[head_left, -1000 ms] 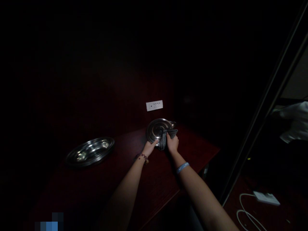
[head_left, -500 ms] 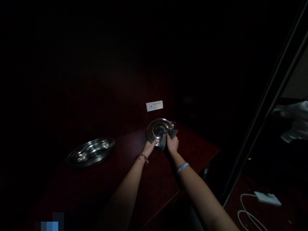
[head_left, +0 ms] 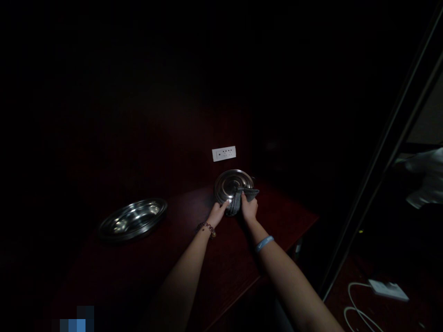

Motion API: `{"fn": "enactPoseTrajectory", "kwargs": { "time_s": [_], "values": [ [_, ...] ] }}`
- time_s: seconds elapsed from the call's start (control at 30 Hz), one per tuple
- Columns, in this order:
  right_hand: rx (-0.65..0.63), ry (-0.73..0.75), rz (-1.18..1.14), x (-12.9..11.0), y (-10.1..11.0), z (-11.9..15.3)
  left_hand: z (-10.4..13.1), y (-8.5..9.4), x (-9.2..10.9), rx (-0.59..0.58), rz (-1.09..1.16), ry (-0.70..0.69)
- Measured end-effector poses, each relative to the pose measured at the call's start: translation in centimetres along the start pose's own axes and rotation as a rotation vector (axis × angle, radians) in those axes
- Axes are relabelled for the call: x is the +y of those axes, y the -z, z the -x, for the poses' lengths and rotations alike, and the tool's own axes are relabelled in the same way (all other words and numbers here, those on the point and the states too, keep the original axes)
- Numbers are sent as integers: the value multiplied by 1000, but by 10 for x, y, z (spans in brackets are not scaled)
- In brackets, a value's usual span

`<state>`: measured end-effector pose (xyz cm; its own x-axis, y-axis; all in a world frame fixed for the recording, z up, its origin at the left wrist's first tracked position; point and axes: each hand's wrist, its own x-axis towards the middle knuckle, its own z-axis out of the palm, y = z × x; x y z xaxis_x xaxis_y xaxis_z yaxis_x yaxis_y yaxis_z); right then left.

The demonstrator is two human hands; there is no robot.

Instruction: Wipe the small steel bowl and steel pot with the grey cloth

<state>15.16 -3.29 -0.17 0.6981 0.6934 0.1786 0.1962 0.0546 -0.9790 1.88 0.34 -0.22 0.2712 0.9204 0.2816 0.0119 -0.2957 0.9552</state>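
A wide, shiny silver metal dish [head_left: 133, 221] sits on the dark red table [head_left: 224, 276]. The left hand [head_left: 216, 216] holds the small, round, silver metal dish [head_left: 230, 184] by its near edge. This one just moved a tiny bit right, still in hand. It leans, facing the person; being round, it has no long way. The right hand [head_left: 249, 210] pinches a dark gray cloth [head_left: 235, 203] against it.

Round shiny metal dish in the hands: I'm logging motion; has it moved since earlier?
Yes: the dish has shifted slightly right and up relative to the white rectangular wall socket.
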Motion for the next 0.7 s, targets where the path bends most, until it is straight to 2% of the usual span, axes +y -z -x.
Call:
{"fn": "enactPoseTrajectory", "kwargs": {
  "time_s": [0.17, 0.33, 0.47, 0.63, 0.7],
  "values": [
    [2, 4, -6, -3, 2, 3, -1, 0, 1, 33, 0, -7],
    [61, 3, 11, -7, 5, 7, -5, -2, -5, 65, -5, -46],
    [127, -10, 5, -11, 7, 7, -10, -2, -12, 179, -27, -64],
    [135, 5, -23, -11, 7, 6, -8, 0, -6, 272, 3, -234],
    [117, 22, -46, -10, 5, 5, -5, 0, -1, 286, 1, -249]
  ]
}}
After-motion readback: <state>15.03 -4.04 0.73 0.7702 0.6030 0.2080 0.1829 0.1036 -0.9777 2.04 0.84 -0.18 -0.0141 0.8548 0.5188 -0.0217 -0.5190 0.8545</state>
